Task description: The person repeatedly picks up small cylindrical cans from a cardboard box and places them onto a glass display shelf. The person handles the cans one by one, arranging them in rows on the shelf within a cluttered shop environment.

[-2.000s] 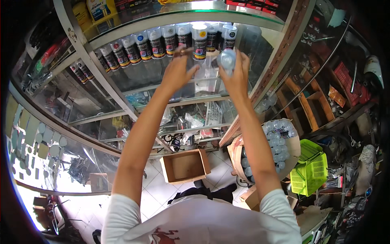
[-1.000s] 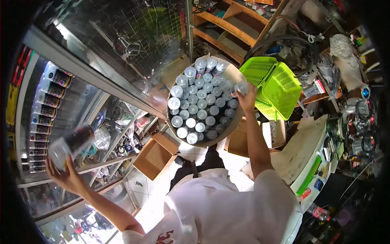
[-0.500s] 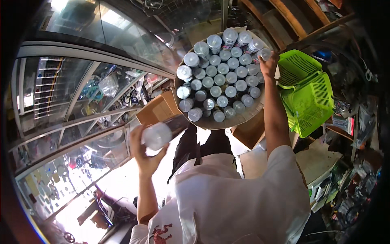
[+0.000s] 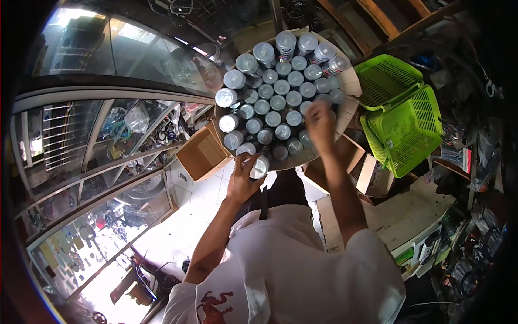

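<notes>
Many spray cans (image 4: 281, 87) with pale translucent caps stand upright, packed together on a round cardboard tray (image 4: 352, 86) in front of me. A taller ring of them runs round the far and left rim. At the near left edge, my left hand (image 4: 243, 182) has its fingers closed around one capped spray can (image 4: 260, 167), beside the others in the ring. My right hand (image 4: 320, 124) is over the cans at the right side. Motion smears its fingers, so whether it grips one of the caps is unclear.
A green plastic basket (image 4: 410, 129) stands right of the tray. Open cardboard boxes (image 4: 202, 154) sit below the tray on both sides. Glass display cases (image 4: 70, 146) line the left. Wooden shelving (image 4: 377, 21) is at the far right, with cluttered goods (image 4: 469, 254) at the near right.
My left hand has carried its spray can from the left to the tray's near left edge. My right hand has moved from the far right rim leftward and nearer, over the cans.
</notes>
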Demonstrator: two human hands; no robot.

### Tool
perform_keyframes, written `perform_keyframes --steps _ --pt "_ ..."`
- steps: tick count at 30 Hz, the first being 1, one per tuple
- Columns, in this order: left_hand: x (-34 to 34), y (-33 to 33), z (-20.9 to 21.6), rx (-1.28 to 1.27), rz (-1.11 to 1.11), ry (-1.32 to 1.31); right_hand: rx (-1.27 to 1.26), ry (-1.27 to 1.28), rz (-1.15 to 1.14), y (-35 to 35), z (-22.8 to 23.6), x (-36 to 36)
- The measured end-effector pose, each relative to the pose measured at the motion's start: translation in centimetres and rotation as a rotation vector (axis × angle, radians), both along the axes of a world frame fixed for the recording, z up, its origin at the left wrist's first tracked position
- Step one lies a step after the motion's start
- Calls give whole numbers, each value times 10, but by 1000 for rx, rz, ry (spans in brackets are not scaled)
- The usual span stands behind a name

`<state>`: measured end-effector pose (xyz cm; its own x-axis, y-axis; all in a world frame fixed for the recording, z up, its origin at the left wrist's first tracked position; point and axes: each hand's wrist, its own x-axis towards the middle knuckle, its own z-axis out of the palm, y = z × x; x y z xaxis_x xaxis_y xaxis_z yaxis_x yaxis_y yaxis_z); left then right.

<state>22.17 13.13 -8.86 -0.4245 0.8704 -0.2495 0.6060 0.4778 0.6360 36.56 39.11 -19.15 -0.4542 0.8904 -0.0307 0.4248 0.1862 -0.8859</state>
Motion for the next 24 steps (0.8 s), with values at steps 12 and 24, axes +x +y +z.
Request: perform_keyframes --steps 12,24 --pt "7 -32 30 115 148 51 -332 -368 847 -145 -154 -46" --pt "16 -46 16 132 240 6 -883 -159 821 -149 -232 -53"
